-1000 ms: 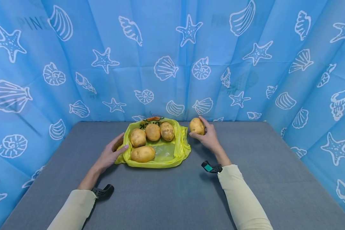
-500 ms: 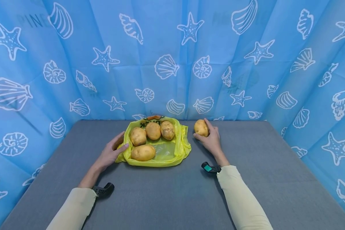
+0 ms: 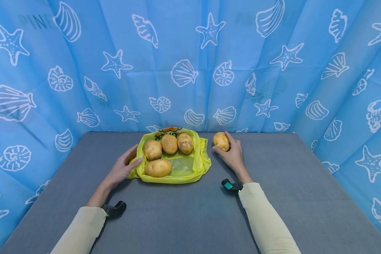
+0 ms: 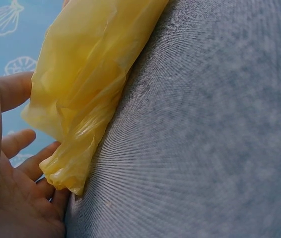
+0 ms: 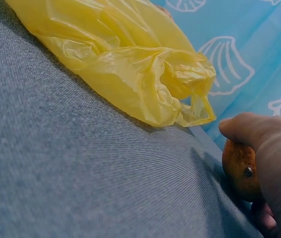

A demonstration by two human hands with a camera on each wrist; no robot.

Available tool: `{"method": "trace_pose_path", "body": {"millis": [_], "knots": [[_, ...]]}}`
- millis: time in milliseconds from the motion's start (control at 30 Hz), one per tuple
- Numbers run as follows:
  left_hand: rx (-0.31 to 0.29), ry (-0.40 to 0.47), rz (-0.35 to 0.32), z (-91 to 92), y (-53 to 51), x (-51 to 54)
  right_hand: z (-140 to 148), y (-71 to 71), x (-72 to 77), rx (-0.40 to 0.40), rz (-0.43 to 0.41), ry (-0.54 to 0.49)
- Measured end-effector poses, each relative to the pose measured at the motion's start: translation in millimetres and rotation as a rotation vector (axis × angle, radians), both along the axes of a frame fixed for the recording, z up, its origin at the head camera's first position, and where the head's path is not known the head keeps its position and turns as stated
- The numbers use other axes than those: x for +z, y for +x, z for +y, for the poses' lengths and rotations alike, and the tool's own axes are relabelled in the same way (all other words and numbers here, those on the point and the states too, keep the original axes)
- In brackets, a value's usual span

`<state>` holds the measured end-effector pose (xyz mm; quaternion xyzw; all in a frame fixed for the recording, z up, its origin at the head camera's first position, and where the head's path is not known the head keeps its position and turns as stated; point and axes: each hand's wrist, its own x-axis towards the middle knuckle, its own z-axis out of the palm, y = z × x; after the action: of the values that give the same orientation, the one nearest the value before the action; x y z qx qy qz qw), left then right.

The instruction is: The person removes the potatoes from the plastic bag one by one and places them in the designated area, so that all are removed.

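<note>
A yellow plastic bag [image 3: 169, 180] lies spread on the table with its mouth turned up. Inside sit several potatoes: three in a row at the back and one long potato [image 3: 158, 168] at the front left. At the bag's left side, my left hand [image 3: 119, 171] touches the plastic with thumb and fingers spread, as the left wrist view also shows with the twisted bag end [image 4: 73, 168]. To the right of the bag, my right hand [image 3: 233, 155] holds a single potato [image 3: 220, 141] between thumb and fingers. That potato [image 5: 240, 171] is low at the tabletop, partly hidden by the hand.
The grey cloth-covered table [image 3: 177, 218] ends at the back against a blue curtain [image 3: 190, 70] printed with white shells and starfish. The curtain also runs along both sides. A black strap mount sits on each wrist.
My right hand has moved the potato a little to the right, away from the bag, then barely back left. The left hand and the bag stay put.
</note>
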<state>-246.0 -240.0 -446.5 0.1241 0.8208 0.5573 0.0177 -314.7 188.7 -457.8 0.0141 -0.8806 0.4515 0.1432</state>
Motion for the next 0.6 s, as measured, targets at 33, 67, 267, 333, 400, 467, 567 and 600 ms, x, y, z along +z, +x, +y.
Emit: {"method": "trace_pose_path", "body": {"millis": [33,67,267,333,400,467,567,600], "knots": [[0.0,0.002,0.0,-0.1,0.0,-0.1,-0.2,-0.1,-0.4,0.0,-0.001,0.001],[0.0,0.004,-0.001,-0.2,0.0,-0.2,-0.3,-0.2,-0.8,0.0,-0.001,0.001],[0.001,0.002,0.01,-0.3,-0.4,-1.4,-1.4,0.4,-0.1,0.001,-0.003,0.006],[0.001,-0.001,0.016,-0.1,-0.3,-1.4,-1.8,0.6,0.6,0.001,-0.004,0.011],[0.001,-0.003,0.022,0.1,0.0,-1.1,-2.1,1.1,1.5,0.002,-0.004,0.015],[-0.001,-0.002,0.024,0.1,0.1,-1.0,-2.1,1.2,1.7,0.003,-0.005,0.017],[-0.002,-0.001,0.027,0.0,0.1,-1.1,-2.0,1.3,1.4,0.005,-0.002,0.019],[-0.002,-0.003,0.027,-0.1,0.0,-1.3,-1.9,1.2,1.0,0.005,-0.001,0.018]]}}
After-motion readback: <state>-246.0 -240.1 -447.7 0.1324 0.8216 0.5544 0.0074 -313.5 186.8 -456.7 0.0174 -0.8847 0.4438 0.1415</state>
